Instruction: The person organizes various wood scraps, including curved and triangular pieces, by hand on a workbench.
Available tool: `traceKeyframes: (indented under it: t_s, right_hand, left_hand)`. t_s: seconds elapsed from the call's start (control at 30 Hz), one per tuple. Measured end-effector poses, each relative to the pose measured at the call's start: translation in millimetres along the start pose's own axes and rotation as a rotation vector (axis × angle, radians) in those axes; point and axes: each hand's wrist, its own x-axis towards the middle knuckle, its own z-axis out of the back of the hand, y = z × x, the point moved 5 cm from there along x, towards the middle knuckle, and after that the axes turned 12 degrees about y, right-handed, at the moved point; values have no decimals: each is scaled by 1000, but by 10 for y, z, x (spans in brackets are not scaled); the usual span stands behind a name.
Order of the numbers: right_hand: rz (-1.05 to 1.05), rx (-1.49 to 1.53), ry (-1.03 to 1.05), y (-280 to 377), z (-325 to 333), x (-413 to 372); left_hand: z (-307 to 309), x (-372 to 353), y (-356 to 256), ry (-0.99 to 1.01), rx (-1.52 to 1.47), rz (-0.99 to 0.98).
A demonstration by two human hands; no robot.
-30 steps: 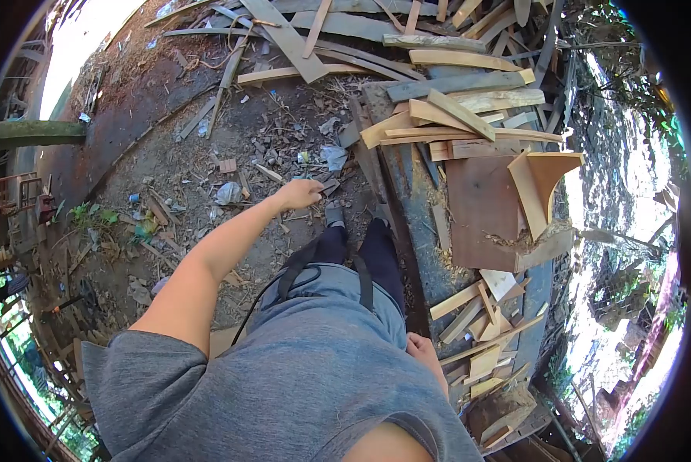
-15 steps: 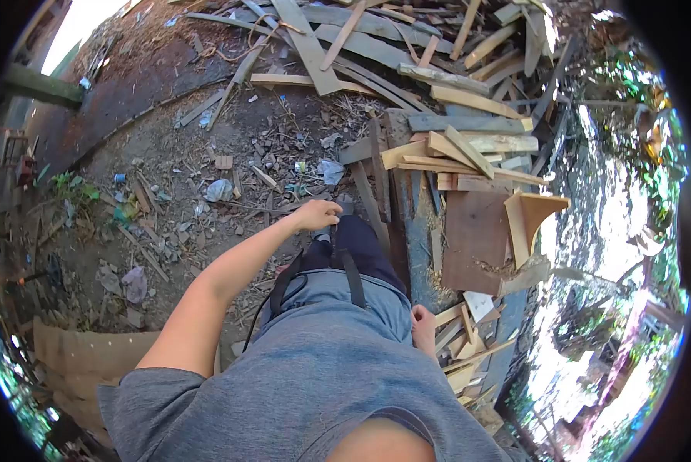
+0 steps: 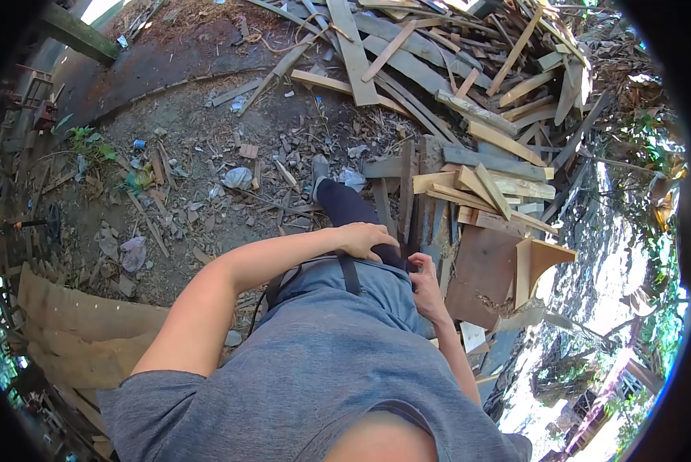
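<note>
My left hand (image 3: 367, 239) reaches across the front of my body, over my dark trouser leg (image 3: 352, 206). Its fingers are loosely bent, with a gap to the thumb, and nothing shows in them. Close by on the right, my right hand (image 3: 427, 286) is beside my hip at the edge of the grey garment (image 3: 388, 286). The fingers of this hand are curled in; what they hold, if anything, is hidden. A black strap (image 3: 349, 273) hangs over the grey cloth at my waist. One shoe (image 3: 320, 171) stands forward on the dirt.
A large pile of wooden planks (image 3: 407, 58) lies ahead and to the right. Nearer on the right are stacked offcuts (image 3: 488, 185) and a brown board (image 3: 480, 273). Litter and a plastic bag (image 3: 238, 179) dot the ground. A tan sheet (image 3: 84, 323) lies at left.
My left hand has moved right and closer to my body. My right hand has come up and forward from my side, near the left. One foot has stepped forward, and the view has shifted.
</note>
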Motion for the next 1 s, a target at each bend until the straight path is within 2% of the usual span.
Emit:
traceKeyframes:
  t_s: [0.07, 0.13, 0.17, 0.23, 0.33, 0.37, 0.47, 0.53, 0.6, 0.63, 0.7, 0.73, 0.8, 0.83, 0.9, 0.93, 1.0]
  right_hand:
    - [82, 66, 7, -37, 117, 103]
    - [-76, 519, 78, -313, 252, 101]
    - [-59, 516, 101, -284, 435, 144]
    - [-280, 566, 351, -213, 720, 218]
    - [-236, 617, 430, -226, 861, 574]
    - [-247, 874, 471, -41, 891, 726]
    - [-289, 960, 509, 21, 1226, 1141]
    - [-320, 900, 537, 112, 1541, 1404]
    - [-275, 882, 622, 222, 1685, 1768]
    - [-280, 882, 626, 296, 1710, 1996]
    - [-336, 746, 424, 477, 1768, 2552]
    - [-353, 649, 411, 423, 1714, 2806]
    - [-338, 299, 503, 492, 1555, 3252]
    - [-337, 294, 515, 549, 1589, 3438]
    - [-417, 120, 855, 662, 1576, 3678]
    - [-376, 248, 776, 744, 1763, 3784]
    - [-358, 410, 488, 534, 2196, 4031]
  left_hand:
    - [80, -114, 139, -29, -7, 13]
    - [195, -224, 327, -75, -25, 40]
    - [219, -277, 452, -25, -44, 98]
    - [328, -395, 685, 16, -62, 166]
    - [626, -556, 914, -31, -165, 180]
    - [777, -628, 941, -63, -147, 209]
    - [1200, -818, 1195, -185, -180, 258]
    - [1410, -920, 1406, -349, -253, 222]
    - [1737, -1075, 1423, -342, -448, 216]
    - [1865, -1105, 1488, -342, -455, 216]
    - [2119, -1162, 1580, -413, -423, 152]
    - [2209, -1164, 1637, -424, -431, 154]
    - [2427, -1223, 1691, -532, -418, 166]
    - [2504, -1265, 1689, -546, -491, 188]
    - [2566, -1261, 1764, -554, -490, 124]
    - [2580, -1233, 1766, -557, -479, 52]
    - [2675, -1119, 1571, -490, -547, -104]
